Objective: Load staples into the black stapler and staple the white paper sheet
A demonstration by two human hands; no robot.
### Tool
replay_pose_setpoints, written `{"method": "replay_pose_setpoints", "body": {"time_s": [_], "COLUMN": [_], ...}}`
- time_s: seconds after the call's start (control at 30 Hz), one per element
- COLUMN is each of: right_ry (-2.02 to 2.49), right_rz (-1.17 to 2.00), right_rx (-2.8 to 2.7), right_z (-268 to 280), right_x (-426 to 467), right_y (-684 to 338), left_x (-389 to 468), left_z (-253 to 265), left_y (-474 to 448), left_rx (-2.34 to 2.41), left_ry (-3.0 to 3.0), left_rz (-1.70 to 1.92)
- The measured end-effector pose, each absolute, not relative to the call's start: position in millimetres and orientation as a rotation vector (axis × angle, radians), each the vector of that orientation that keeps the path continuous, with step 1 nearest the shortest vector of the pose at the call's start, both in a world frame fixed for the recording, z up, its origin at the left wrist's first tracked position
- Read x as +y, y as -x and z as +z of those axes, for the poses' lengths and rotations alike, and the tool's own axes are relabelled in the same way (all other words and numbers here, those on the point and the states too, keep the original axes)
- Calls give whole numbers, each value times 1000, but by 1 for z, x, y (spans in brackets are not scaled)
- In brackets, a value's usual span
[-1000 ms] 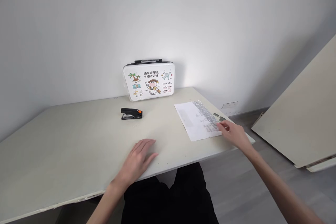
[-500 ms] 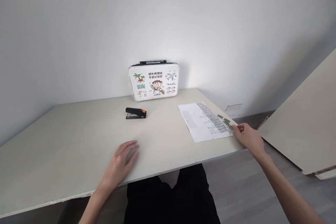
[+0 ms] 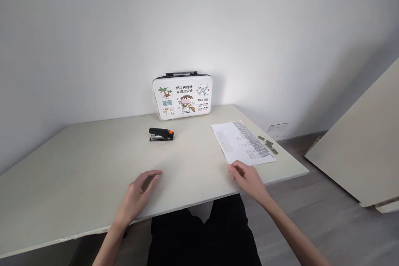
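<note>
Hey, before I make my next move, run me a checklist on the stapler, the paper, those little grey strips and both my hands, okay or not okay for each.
1. Stapler resting on its base: ok, on the table with neither hand on it.
2. Stapler loaded: cannot tell; its inside does not show well enough.
3. Left hand free: ok, thumb and fingers apart, nothing visible between them.
4. Right hand free: cannot tell; its curled fingers could hide something small.
5. Paper fully in sight: not ok; the right hand covers part of its near edge.
6. Grey strips off the paper: ok, beside its right edge.
</note>
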State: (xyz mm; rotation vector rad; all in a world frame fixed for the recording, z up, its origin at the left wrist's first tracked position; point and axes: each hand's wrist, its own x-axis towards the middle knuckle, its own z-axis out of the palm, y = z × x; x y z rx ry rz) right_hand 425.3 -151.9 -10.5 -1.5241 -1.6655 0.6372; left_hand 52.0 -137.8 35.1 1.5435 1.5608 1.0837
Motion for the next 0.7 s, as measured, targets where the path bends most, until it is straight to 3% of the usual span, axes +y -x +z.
{"method": "replay_pose_setpoints", "body": {"time_s": [0.7], "right_ry": [1589], "right_rz": [422], "right_rx": [-1723], "right_z": [-22], "right_x": [-150], "right_y": [-424], "left_x": [-131], "left_z": [26], "left_y": [-44], "left_rx": [1687], "left_ry": [-1821], "left_rz": [878]}}
